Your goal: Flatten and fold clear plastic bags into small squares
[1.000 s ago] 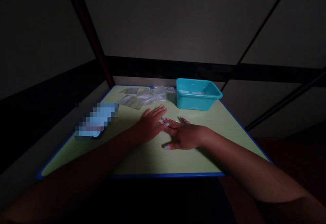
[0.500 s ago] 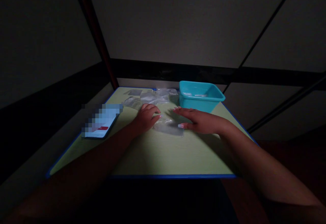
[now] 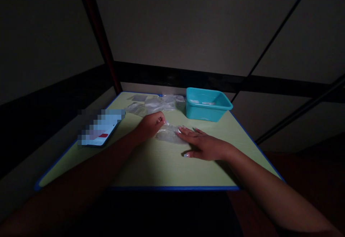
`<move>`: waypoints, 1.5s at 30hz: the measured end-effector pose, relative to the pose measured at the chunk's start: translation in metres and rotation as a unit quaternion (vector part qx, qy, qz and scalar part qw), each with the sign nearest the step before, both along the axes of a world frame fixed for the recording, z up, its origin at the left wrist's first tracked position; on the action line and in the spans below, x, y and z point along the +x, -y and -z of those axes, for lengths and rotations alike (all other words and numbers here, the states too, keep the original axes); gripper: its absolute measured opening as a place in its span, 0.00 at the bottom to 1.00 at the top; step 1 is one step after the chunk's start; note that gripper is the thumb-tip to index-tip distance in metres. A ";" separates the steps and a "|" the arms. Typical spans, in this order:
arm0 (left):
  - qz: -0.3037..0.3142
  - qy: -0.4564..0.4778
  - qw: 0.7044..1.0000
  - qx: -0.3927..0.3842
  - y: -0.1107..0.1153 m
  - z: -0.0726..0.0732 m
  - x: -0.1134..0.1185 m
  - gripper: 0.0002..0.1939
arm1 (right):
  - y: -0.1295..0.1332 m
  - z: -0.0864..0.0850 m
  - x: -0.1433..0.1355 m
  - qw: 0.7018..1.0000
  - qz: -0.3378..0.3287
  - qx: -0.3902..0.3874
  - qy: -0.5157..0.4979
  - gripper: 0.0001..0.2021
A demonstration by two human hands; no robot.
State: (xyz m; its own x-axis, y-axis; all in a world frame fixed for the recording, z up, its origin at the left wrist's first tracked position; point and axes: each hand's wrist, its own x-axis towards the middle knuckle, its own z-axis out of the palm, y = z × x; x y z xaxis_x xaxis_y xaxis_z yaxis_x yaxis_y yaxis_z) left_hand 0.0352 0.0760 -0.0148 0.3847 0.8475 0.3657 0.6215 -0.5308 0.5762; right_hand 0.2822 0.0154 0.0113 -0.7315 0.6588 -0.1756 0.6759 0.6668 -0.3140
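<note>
A clear plastic bag (image 3: 169, 135) lies flat on the pale green table (image 3: 167, 167). My left hand (image 3: 152, 123) is closed at the bag's far left corner, with thumb and fingers pinched on its edge. Spread flat over the bag's right part is my right hand (image 3: 201, 143), fingers stretched out and thumb apart; its fingertips press on the plastic and cover that end. Behind my hands, more clear plastic bags (image 3: 161, 104) lie loosely in an overlapping heap.
To the right at the back stands a turquoise basket (image 3: 206, 114) with some whitish pieces inside. A phone (image 3: 106, 129), partly blurred out, rests by the left edge. The table has a blue rim, and a panelled wall (image 3: 175, 32) rises behind it.
My right hand has come down and nearer to me, from hovering to lying on the bag. My left fingers have closed on the bag's edge. The view has shifted slightly.
</note>
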 end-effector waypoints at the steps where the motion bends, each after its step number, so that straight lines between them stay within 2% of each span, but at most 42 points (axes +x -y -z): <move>1: 0.004 0.017 0.999 -0.033 0.000 -0.001 0.000 0.06 | 0.001 0.000 -0.001 1.000 -0.003 -0.004 0.000 0.40; 3: 0.012 0.048 0.995 -0.085 0.000 0.000 -0.002 0.05 | 0.001 -0.001 -0.001 1.000 -0.001 -0.004 -0.002 0.41; 6: 0.003 0.057 0.991 -0.118 -0.005 0.005 -0.006 0.05 | 0.001 -0.001 0.002 1.000 0.005 0.001 -0.010 0.40; 10: -0.019 -0.021 0.993 -0.118 -0.008 0.007 -0.009 0.06 | 0.001 0.002 0.003 1.000 0.002 -0.013 -0.018 0.40; 12: -0.050 -0.080 0.993 -0.066 -0.003 0.002 -0.007 0.09 | 0.001 0.003 0.003 1.000 0.005 -0.019 -0.017 0.39; 15: -0.103 -0.151 0.981 0.069 0.014 -0.008 0.001 0.17 | 0.001 0.003 0.002 1.000 0.009 -0.019 -0.010 0.39; 17: -0.070 -0.167 0.976 0.119 0.028 -0.010 0.008 0.21 | 0.001 0.003 0.002 1.000 0.009 -0.021 -0.006 0.39; 19: 0.013 -0.202 0.969 0.142 0.040 -0.007 0.015 0.26 | 0.001 0.003 0.001 1.000 0.009 -0.024 -0.006 0.39; 21: 0.070 -0.252 0.956 0.133 0.048 0.000 0.020 0.30 | 0.001 0.002 0.002 0.999 0.008 -0.030 -0.010 0.39; 23: 0.092 -0.295 0.946 0.102 0.052 0.007 0.022 0.33 | 0.001 0.000 0.003 0.999 0.008 -0.033 -0.019 0.40; 26: 0.076 -0.328 0.939 0.073 0.055 0.009 0.023 0.34 | 0.001 -0.009 0.009 0.999 0.022 -0.017 -0.045 0.37; 29: 0.044 -0.336 0.939 0.059 0.056 0.004 0.022 0.33 | 0.000 -0.019 0.018 0.997 0.019 -0.015 -0.069 0.25; 32: 0.033 -0.346 0.937 0.030 0.056 0.001 0.022 0.33 | -0.001 -0.025 0.025 0.995 -0.012 -0.048 -0.091 0.16; 38: 0.048 -0.353 0.934 -0.028 0.054 0.003 0.020 0.34 | -0.004 -0.020 0.028 0.993 -0.037 -0.050 -0.095 0.13; 45: 0.052 -0.341 0.938 -0.040 0.055 0.001 0.020 0.33 | -0.004 -0.012 0.020 0.995 -0.054 -0.023 -0.086 0.12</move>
